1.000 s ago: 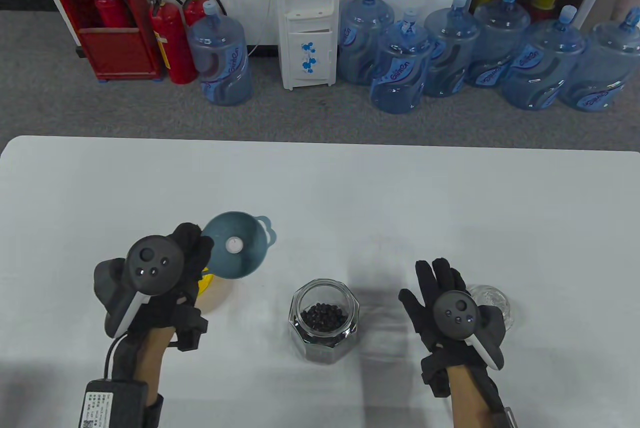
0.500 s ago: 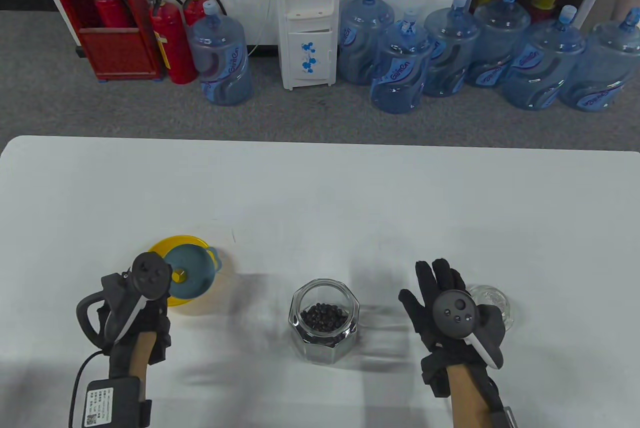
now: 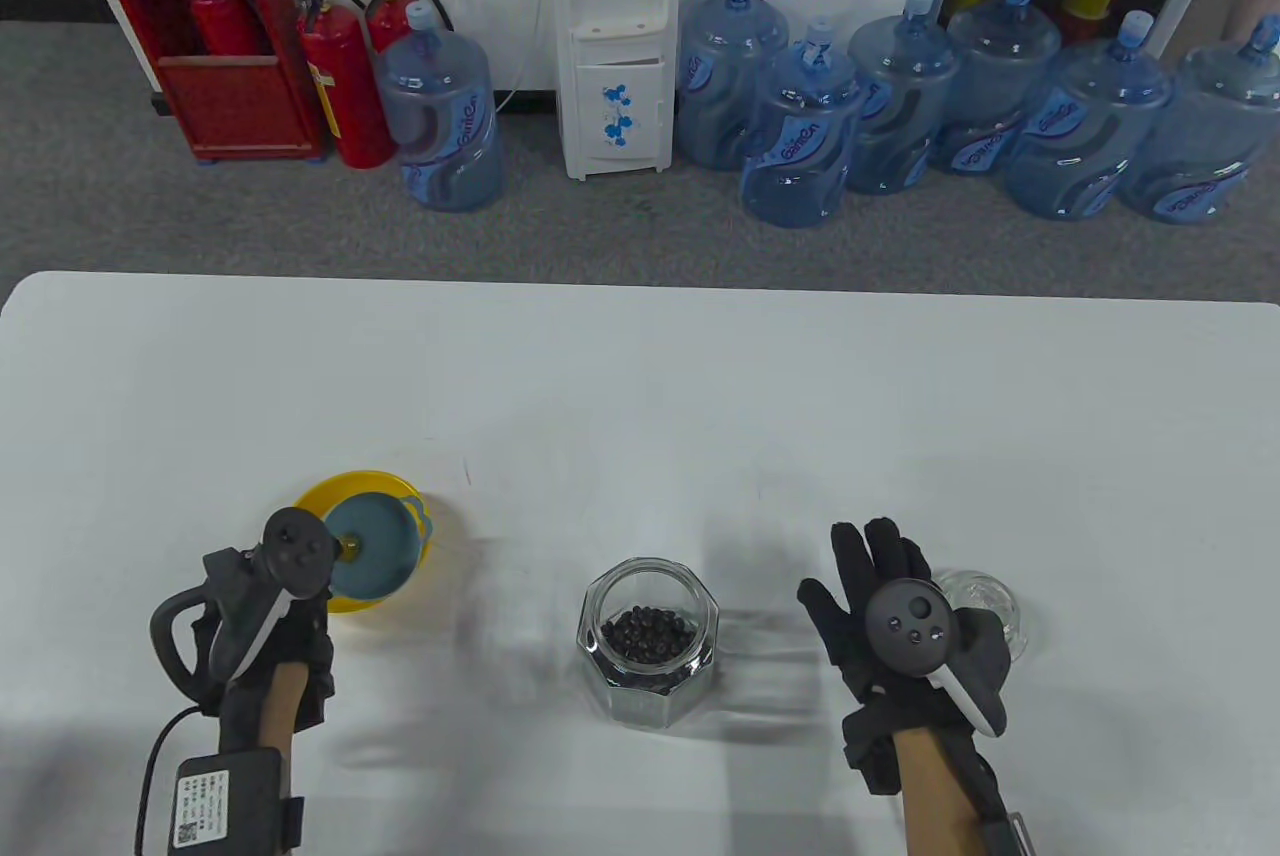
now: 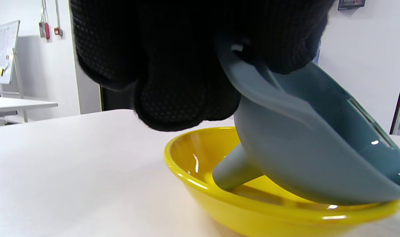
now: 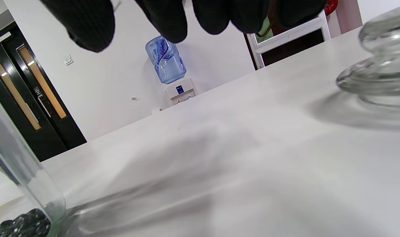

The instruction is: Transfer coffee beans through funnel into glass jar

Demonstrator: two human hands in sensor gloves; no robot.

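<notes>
My left hand (image 3: 270, 596) grips the blue-grey funnel (image 3: 372, 556) by its rim; in the left wrist view my gloved fingers (image 4: 173, 98) close over the near edge of the funnel (image 4: 305, 158). The funnel sits tilted in the yellow bowl (image 3: 400, 496), its spout (image 4: 233, 171) pointing down into the bowl's hollow and its wide mouth leaning away from my hand. Whether the spout tip touches the bowl's (image 4: 219, 204) floor, I cannot tell. The bowl stands on the white table (image 3: 640, 376), at its near left.

The glass jar (image 3: 648, 641) stands upright and uncovered near the middle of the table's front edge, well apart from the bowl, with dark coffee beans (image 3: 650, 634) lying in its bottom. In the right wrist view the jar's wall (image 5: 19, 177) shows at the left edge with the beans (image 5: 22, 225) at its foot.

My right hand (image 3: 900, 611) holds nothing: it lies flat with fingers spread, to the right of the jar and apart from it. Its fingertips (image 5: 88, 23) hang above bare tabletop. Just beside it on the right lies the glass lid (image 3: 985, 596), resting on the table; I cannot tell whether my hand touches it.
</notes>
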